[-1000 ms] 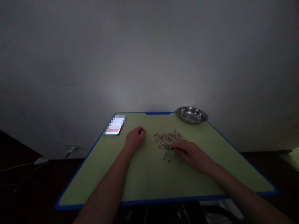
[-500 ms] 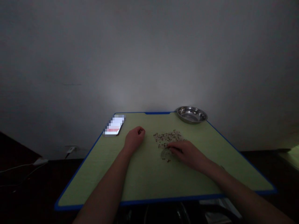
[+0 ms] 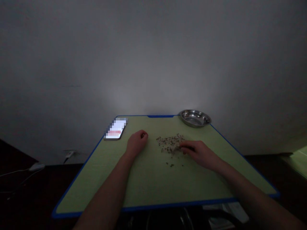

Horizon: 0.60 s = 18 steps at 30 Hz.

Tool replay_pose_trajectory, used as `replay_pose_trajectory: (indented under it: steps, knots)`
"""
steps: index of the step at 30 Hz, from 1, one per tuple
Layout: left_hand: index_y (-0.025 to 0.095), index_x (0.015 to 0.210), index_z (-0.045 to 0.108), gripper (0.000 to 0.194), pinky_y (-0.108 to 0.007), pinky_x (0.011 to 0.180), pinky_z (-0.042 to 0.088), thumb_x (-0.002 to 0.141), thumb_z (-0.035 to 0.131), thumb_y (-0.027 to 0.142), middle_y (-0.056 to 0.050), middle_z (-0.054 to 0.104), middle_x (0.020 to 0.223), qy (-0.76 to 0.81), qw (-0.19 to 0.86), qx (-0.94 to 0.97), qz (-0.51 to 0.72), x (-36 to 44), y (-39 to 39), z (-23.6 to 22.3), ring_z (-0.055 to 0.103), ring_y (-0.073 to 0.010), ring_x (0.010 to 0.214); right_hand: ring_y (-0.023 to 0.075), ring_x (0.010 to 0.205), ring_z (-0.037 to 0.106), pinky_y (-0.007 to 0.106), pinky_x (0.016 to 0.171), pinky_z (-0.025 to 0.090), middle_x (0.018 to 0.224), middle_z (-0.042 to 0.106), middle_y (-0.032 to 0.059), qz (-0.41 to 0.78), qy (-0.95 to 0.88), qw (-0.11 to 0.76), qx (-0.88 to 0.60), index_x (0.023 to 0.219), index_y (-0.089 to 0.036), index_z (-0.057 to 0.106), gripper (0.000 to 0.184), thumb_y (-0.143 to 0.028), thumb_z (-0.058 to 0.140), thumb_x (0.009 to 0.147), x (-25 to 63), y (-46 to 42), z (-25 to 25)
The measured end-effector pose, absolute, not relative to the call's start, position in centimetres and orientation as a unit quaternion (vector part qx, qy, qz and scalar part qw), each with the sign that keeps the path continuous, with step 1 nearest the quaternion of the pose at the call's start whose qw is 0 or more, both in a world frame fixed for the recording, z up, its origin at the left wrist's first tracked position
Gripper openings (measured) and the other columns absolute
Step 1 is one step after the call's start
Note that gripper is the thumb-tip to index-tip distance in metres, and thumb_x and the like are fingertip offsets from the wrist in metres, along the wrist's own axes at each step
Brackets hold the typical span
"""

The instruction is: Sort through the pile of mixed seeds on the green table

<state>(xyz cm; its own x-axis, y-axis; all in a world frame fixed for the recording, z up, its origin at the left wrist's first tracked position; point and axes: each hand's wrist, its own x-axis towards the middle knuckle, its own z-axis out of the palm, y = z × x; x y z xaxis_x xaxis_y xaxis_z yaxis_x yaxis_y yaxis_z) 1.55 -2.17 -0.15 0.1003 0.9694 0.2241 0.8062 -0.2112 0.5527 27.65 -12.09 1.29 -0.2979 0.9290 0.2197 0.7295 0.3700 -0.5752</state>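
On the pale green table [image 3: 148, 182] lies a loose scatter of small dark and reddish grains [image 3: 170, 140]; their kind is too small to tell. My right hand [image 3: 198, 151] is at the right side of the scatter, thumb and fingers pinched together. A greyish, blurred shape [image 3: 177, 149] shows at its fingertips, and I cannot make out what it is. Left of the grains, my left hand [image 3: 137, 142] rests on the table with its fingers curled closed. Whatever may be inside that fist is hidden. Several stray grains [image 3: 171, 165] lie nearer to me.
At the far right corner stands a shiny metal bowl [image 3: 195, 118]. A phone [image 3: 116, 129] with a lit screen lies near the left edge. The table has a blue rim [image 3: 141, 208] and stands against a grey wall [image 3: 148, 64]. A plug [image 3: 69, 155] is low on the left.
My right hand has moved slightly right and away from me. The clear curved shape seen below its fingertips is gone from that spot. My left hand stays put; the view shifted a little.
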Motion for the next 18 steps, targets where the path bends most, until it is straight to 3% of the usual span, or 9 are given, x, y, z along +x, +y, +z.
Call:
replay_pose_trajectory:
  steps: [9, 18]
  knots:
    - [0.020, 0.082, 0.065, 0.024, -0.026, 0.068, 0.040, 0.079, 0.045, 0.031, -0.005, 0.069, 0.083, 0.611, 0.149, 0.725, 0.280, 1.5, -2.1, -0.4, 0.060, -0.0167, 0.077, 0.0189, 0.085, 0.062, 0.033, 0.079, 0.046, 0.094, 0.070, 0.0050, 0.184, -0.805, 0.255, -0.503, 0.096, -0.021, 0.069, 0.022, -0.023, 0.050, 0.086, 27.1, -12.3, 0.7]
    - [0.019, 0.083, 0.065, 0.025, -0.026, 0.067, 0.040, 0.080, 0.044, 0.032, -0.005, 0.069, 0.083, 0.612, 0.155, 0.725, 0.275, 1.4, -1.8, -0.5, 0.060, -0.0171, 0.076, 0.0164, 0.078, 0.057, 0.028, 0.072, 0.042, 0.082, 0.065, 0.0041, 0.140, -0.832, 0.237, -0.481, 0.089, -0.020, 0.070, 0.016, -0.019, 0.054, 0.085, 24.2, -10.7, 1.0]
